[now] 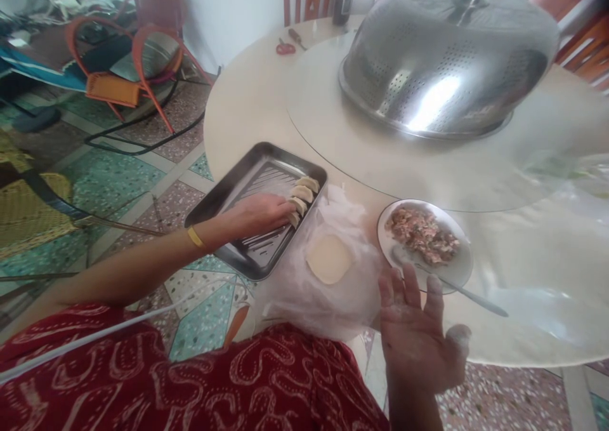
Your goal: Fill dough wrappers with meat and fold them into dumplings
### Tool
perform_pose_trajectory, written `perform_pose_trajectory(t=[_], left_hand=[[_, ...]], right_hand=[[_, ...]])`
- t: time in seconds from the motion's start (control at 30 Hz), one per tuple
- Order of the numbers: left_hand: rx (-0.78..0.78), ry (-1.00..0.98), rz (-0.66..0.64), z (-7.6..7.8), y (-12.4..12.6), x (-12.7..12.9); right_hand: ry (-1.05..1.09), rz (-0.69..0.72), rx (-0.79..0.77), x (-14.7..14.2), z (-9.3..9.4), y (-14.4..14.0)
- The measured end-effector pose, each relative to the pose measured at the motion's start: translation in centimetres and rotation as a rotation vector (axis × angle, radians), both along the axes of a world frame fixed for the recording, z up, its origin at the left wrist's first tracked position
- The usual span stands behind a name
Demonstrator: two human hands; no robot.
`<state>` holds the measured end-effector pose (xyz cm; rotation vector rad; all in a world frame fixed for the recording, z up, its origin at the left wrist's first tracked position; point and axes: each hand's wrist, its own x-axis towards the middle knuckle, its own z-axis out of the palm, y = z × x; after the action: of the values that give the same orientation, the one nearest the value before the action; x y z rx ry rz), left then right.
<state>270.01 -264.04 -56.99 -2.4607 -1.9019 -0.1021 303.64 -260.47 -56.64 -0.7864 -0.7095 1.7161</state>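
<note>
My left hand reaches into a metal tray and its fingertips touch a folded dumpling at the tray's right side. Two more dumplings lie beside it in a row. My right hand hovers open, palm up and floury, at the table's near edge, holding nothing. Just beyond it stands a white plate with minced meat filling and a spoon. Between the hands a stack of dumpling wrappers rests on a clear plastic bag.
A big perforated steel food cover sits on the glass turntable of the round table. Red scissors lie at the far edge. Orange wire chairs and a yellow chair stand on the tiled floor to the left.
</note>
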Motion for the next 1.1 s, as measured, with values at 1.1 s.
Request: perform_pose_trajectory(t=[1.1], left_hand=[[-0.115, 0.063, 0.215, 1.3, -1.5, -0.6]], right_hand=[[-0.06, -0.007, 0.252, 0.4, -0.9, -1.6]])
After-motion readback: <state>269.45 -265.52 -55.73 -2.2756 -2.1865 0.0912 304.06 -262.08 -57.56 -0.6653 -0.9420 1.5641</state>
